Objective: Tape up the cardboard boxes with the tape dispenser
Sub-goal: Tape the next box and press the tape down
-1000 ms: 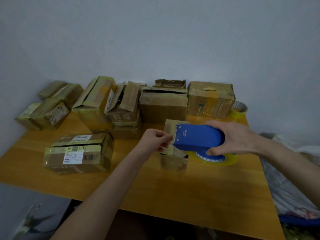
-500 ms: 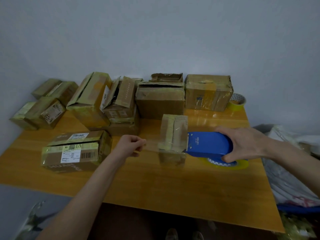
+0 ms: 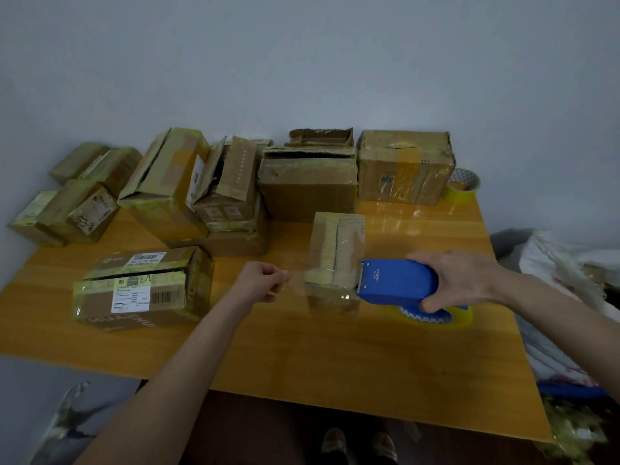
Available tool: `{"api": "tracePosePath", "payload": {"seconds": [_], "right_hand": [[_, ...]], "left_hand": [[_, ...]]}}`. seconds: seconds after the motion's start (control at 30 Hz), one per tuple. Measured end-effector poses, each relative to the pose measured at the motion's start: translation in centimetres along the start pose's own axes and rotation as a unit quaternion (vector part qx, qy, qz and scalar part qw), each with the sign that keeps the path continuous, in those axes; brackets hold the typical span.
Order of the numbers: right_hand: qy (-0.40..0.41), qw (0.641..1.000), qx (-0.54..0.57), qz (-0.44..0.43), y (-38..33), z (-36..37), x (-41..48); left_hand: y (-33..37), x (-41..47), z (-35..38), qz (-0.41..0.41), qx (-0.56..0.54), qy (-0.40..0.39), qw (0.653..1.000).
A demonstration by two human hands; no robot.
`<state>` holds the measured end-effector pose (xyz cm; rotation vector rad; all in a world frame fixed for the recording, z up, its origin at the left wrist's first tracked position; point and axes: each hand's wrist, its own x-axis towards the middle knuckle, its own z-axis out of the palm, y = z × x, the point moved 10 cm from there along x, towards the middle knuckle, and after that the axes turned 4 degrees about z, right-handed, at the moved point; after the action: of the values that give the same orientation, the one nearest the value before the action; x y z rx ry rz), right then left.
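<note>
A small cardboard box (image 3: 335, 250) stands in the middle of the wooden table (image 3: 318, 357). My right hand (image 3: 459, 280) grips a blue tape dispenser (image 3: 396, 281) whose mouth sits at the box's right near corner. A strip of clear tape (image 3: 297, 278) stretches from the dispenser across the box's near edge to my left hand (image 3: 263, 280), which pinches the tape's free end left of the box. The yellowish tape roll (image 3: 436, 317) shows under the dispenser.
Several taped and open cardboard boxes crowd the table's back and left, with a labelled one (image 3: 141, 290) at the near left. A spare tape roll (image 3: 463, 186) sits at the back right corner. Crumpled plastic and bags (image 3: 570, 297) lie right of the table.
My left hand pulled the tape end leftward away from the dispenser, drawing out a strip. My right hand moved the dispenser right, off the box's front to its right corner.
</note>
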<state>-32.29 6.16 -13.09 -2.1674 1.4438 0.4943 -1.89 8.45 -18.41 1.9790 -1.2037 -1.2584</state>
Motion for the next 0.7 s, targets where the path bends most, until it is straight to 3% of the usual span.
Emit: {"api": "tracePosePath", "payload": {"seconds": [0.27,0.37,0.43,0.5,0.53,0.6,0.7], "right_hand": [[-0.023,1.0,0.008,0.002,-0.2,1.9,1.7],[-0.019,1.0,0.013,0.001,0.0,1.9,1.6],[-0.005,1.0,0.001,0.001,0.0,1.9,1.6],[0.007,1.0,-0.012,-0.002,0.0,1.8,1.7],[0.009,1.0,-0.014,-0.008,-0.1,1.8,1.8],[0.017,1.0,-0.016,-0.021,-0.2,1.7,1.7],[0.033,0.999,-0.026,-0.029,-0.1,1.4,1.3]], "left_hand": [[-2.7,0.7,2.1,-0.044,0.012,-0.004,0.999],[-4.2,0.6,1.0,-0.076,0.146,0.003,0.986],[-2.1,0.2,-1.3,0.031,0.231,0.112,0.966],[2.9,-2.6,-0.9,0.23,0.252,0.181,0.922],[5.4,-4.3,0.7,0.315,0.266,0.168,0.895],[8.0,-6.7,5.6,0.399,0.325,0.067,0.855],[6.6,-6.6,10.6,0.385,0.442,-0.061,0.808]]}}
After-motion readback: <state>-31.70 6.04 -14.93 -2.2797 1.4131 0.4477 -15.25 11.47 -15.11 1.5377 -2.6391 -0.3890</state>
